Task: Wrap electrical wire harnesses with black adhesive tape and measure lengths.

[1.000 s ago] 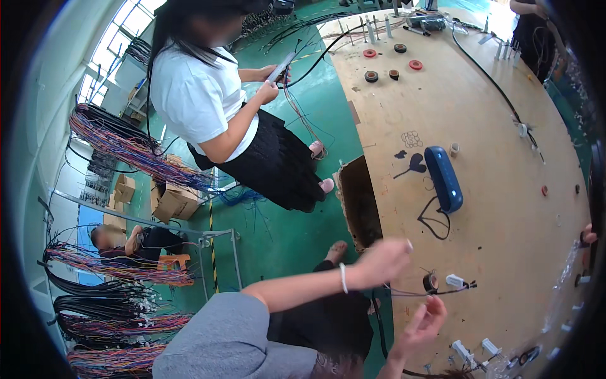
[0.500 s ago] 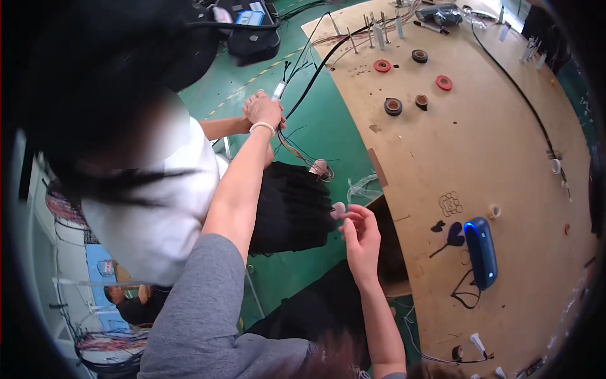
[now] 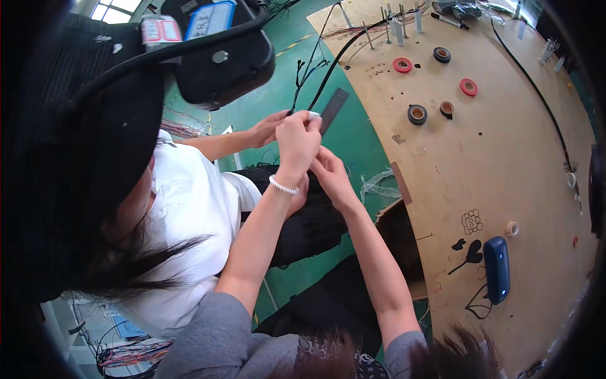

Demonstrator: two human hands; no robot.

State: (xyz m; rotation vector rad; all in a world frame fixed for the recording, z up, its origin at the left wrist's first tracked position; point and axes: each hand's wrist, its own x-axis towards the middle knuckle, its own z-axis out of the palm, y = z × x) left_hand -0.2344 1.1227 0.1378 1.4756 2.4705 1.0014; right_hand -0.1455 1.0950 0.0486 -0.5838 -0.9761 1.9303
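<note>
My left hand (image 3: 298, 144), with a pearl-like bracelet at the wrist, is closed around one end of a flat grey steel ruler (image 3: 334, 108). The ruler slants up and right from my fist. Just below it, my right hand (image 3: 333, 180) has its fingers bent in against my left hand; their tips are partly hidden, and what they pinch is not visible. A co-worker's hand (image 3: 268, 130) reaches in from the left beside my fist. Dark branched wires (image 3: 305, 79) and a thick black cable (image 3: 329, 71) rise from behind our hands toward the table.
The co-worker in a white shirt (image 3: 189, 183) stands close on my left, a black device (image 3: 227, 66) on their cap. On the wooden table (image 3: 454, 151) lie black tape rolls (image 3: 417, 114), red tape rolls (image 3: 468, 87) and a blue oblong case (image 3: 497, 270). Upright pegs (image 3: 396, 28) stand at its far edge.
My left hand has moved right and nearer with the ruler. My right hand, open by the table edge before, has come up and closed beside it. The co-worker's head has shifted nearer.
</note>
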